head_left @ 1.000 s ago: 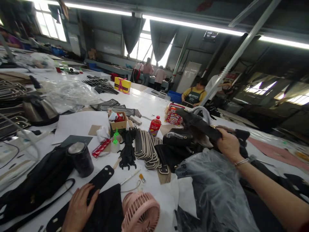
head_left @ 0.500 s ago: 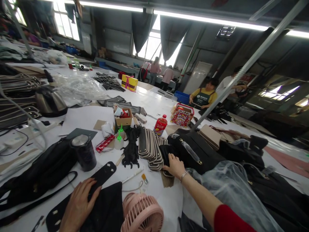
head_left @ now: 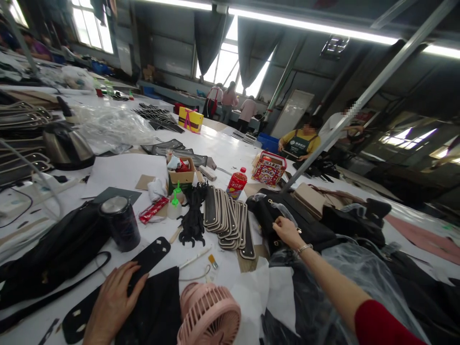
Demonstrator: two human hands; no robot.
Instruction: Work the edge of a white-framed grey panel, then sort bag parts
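Note:
My left hand (head_left: 117, 297) lies flat with fingers stretched out. It rests on a long black strip (head_left: 154, 256) with cut-outs at its ends, and on black fabric (head_left: 154, 306) beside it. My right hand (head_left: 287, 233) has its fingers bent together on the near edge of a black bag (head_left: 305, 218) with gold-coloured fittings and plastic-wrapped parts. Left of that hand, a fanned stack of dark, pale-edged panels (head_left: 224, 218) with metal studs lies on the table. Next to the stack is a bundle of black straps (head_left: 194, 215).
A pink fan (head_left: 212, 314) stands at the near edge, with a small brush (head_left: 213, 261) behind it. Around them are a dark tumbler (head_left: 121, 225), green-tipped bottles (head_left: 175, 206), a red drink bottle (head_left: 237, 183) and clear plastic (head_left: 345, 273). A metal pole (head_left: 345, 124) slants up at right.
My right hand has moved right, shifting the black bag's near part off the panel stack, whose right end now shows. My left hand stays in place. The view has turned slightly.

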